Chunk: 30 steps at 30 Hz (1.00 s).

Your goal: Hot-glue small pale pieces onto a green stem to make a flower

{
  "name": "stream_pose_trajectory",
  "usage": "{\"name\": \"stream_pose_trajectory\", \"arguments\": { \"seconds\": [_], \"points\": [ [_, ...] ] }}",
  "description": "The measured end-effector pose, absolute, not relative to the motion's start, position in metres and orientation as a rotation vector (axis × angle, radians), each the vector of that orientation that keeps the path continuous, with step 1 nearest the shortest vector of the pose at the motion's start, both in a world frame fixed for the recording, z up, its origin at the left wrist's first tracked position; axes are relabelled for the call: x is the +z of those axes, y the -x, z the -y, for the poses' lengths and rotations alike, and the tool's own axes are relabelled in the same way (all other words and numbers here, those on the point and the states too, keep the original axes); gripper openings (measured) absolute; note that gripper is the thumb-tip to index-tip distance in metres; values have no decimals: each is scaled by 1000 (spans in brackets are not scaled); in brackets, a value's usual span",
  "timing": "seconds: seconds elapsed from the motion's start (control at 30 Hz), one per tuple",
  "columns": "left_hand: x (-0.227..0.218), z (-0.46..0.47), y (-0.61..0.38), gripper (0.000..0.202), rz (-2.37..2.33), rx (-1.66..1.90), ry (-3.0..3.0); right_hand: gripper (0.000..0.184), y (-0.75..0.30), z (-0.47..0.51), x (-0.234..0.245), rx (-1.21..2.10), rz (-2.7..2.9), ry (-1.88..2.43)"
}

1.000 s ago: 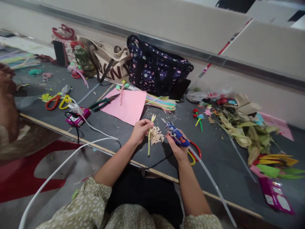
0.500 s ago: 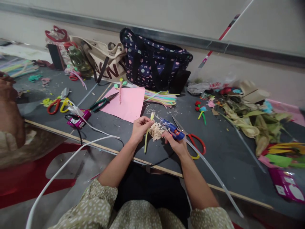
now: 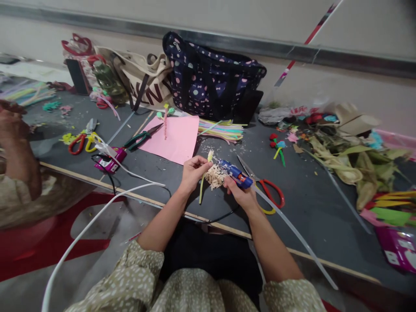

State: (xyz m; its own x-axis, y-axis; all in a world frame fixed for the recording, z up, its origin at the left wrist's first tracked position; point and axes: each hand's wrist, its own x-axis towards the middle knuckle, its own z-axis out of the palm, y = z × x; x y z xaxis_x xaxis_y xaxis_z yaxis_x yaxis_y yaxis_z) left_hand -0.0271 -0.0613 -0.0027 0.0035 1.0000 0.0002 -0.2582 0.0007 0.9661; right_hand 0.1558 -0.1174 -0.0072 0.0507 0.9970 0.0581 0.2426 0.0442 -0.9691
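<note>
My left hand (image 3: 192, 172) pinches a pale green stem (image 3: 202, 188) topped with a small cream bud, held over the dark table (image 3: 302, 216). My right hand (image 3: 238, 194) grips a blue glue gun (image 3: 234, 172) whose nozzle points left at the stem's top. A long clear glue stick (image 3: 292, 238) trails from the gun toward the lower right. Between the hands lies a small heap of tan husk pieces (image 3: 215, 177).
Red-and-yellow scissors (image 3: 266, 190) lie just right of my right hand. A pink paper sheet (image 3: 173, 138), green pliers (image 3: 141, 138), coloured straws (image 3: 224, 130), bags (image 3: 208, 82) and corn husks (image 3: 344, 164) crowd the table. Another person's arm (image 3: 16, 143) is at the left. A white cable (image 3: 97, 216) hangs off the edge.
The glue gun's nozzle has moved left, closer to the stem's top. The view has shifted slightly; both hands stay over the husk heap.
</note>
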Motion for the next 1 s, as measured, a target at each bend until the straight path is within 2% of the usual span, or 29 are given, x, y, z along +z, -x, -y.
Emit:
{"name": "stream_pose_trajectory", "arguments": {
  "seconds": [1.0],
  "points": [
    [-3, 63, 27, 33, -987, 1319, -1020, 37, -155, 118, -5, 1023, 1344, 1387]
  ]
}}
